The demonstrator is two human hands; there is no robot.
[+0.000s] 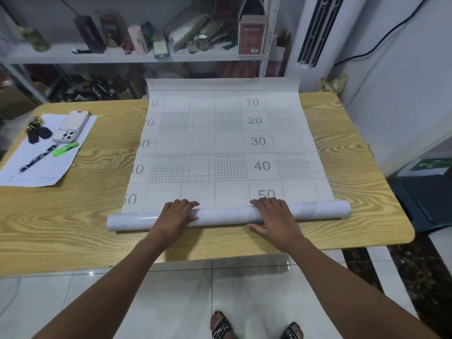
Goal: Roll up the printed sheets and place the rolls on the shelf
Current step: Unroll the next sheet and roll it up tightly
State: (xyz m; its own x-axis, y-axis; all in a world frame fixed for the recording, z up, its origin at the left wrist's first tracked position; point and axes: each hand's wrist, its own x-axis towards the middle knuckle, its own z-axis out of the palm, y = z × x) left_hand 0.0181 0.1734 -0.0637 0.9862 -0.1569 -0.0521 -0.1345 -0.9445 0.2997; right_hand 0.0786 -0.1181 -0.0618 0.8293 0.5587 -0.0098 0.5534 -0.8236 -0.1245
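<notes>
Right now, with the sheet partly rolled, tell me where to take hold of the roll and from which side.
Probably grip the roll either side of its middle, coming over the top from the near side. It lies long and crosswise, so a wide two-point hold keeps it even. Its far side joins the flat printed sheet, leaving only the near side free.
</notes>
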